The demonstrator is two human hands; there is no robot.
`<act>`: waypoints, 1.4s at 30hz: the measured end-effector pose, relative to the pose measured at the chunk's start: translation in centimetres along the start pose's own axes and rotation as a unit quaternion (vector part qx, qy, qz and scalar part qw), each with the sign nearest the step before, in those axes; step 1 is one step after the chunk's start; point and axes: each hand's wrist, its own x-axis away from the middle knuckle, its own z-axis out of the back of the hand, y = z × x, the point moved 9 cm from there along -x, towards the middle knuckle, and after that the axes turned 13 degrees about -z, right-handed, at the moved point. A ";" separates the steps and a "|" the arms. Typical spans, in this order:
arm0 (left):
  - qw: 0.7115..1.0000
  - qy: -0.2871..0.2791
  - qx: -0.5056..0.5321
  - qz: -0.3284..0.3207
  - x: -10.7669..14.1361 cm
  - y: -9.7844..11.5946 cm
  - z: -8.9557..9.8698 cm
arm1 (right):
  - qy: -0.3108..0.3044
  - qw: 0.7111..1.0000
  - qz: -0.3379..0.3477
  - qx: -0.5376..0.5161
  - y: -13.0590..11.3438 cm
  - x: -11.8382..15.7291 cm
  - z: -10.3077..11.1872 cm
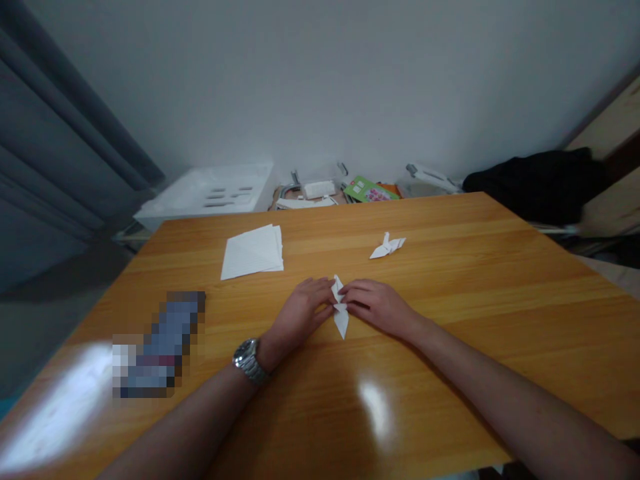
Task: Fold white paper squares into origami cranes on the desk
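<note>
A narrow piece of folded white paper (341, 321) lies on the wooden table, pointed at its near and far ends and pinched in at the middle. From the left, my left hand (306, 307) grips its edge with thumb and fingers closed; a metal watch (249, 359) is on that wrist. On the other side, my right hand (377, 305) has its fingertips closed on the paper's right edge. The fingers partly cover the middle folds. Beyond my right hand sits a finished-looking folded paper figure (388, 247) with pointed ends and a short upright part.
White paper sheets (253, 252) lie stacked at the back left of the table (450, 267). A blurred-out, phone-like dark object (165, 343) rests at the left. Behind the table stand a white slotted container (215, 190), a green booklet (370, 190) and black cloth (540, 183).
</note>
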 end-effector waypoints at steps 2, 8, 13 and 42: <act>1.000 -0.002 -0.004 0.000 0.0 0.0 0.0 | 0.004 1.000 -0.012 -0.011 0.1 -0.1 0.2; 0.999 0.030 0.007 0.023 0.0 0.0 0.5 | 0.010 0.998 -0.045 -0.051 0.7 -0.4 0.2; 0.998 0.036 0.008 0.049 0.0 -0.5 0.4 | 0.015 0.997 -0.049 -0.054 0.8 -0.5 0.2; 0.996 0.025 0.004 0.089 0.2 -1.0 0.3 | 0.059 0.997 -0.031 0.033 0.9 -0.4 0.4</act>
